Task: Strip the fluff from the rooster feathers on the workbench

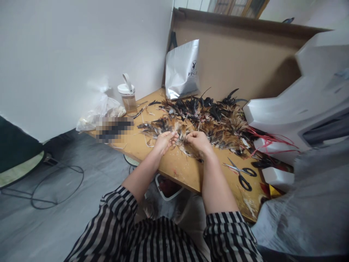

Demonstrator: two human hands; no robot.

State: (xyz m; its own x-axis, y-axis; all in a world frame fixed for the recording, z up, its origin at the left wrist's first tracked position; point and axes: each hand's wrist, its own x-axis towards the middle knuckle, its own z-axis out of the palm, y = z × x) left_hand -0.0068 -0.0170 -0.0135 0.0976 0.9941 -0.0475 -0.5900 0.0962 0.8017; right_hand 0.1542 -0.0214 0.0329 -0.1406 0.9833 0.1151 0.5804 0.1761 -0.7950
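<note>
Feathers (226, 127) lie beside curled left hand (165, 142) and curled right hand (200, 143).

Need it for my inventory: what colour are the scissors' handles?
The handles are black, best seen in the head view.

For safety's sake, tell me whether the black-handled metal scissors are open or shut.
Open: the black-handled metal scissors show blade tips and handle loops spread apart.

The silver bag (180, 74) at the back of the tabletop (174, 168) bears dark capitals (192, 74) that read "PPG", followed by a last letter too near the bag's right edge to tell, beneath a black rabbit-head emblem (193, 65) in a ring, with a faint mark below too small to read.
</note>
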